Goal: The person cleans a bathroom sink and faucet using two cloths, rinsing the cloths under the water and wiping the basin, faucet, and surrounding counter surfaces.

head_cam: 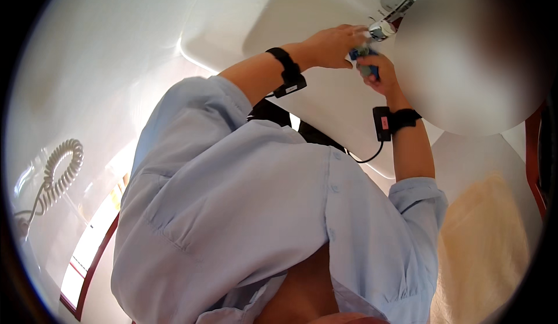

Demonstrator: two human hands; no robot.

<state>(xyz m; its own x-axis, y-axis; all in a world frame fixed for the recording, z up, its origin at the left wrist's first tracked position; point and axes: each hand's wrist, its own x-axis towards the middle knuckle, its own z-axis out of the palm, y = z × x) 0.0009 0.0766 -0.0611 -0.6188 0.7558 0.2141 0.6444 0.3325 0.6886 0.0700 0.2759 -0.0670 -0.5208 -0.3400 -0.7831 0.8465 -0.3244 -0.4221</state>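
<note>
My right hand (379, 73) is closed around a small blue and greenish object (365, 67), whose exact kind is unclear. Just below the spout of a chrome faucet (382, 30), my left hand (331, 47) reaches in from the left, its thumb spread from the fingers. Its fingertips are blurred beside the spout, where there seems to be running water. The left thumb comes close to the blue object; whether it touches is not plain. Both hands are over a white washbasin (222, 32).
Black straps with small boxes sit on my left wrist (291, 77) and right wrist (390, 122); a cable hangs from the right box. A coiled white cord (63, 169) is at far left, and a beige cloth-like surface (484, 232) at lower right. A blurred disc hides the upper right.
</note>
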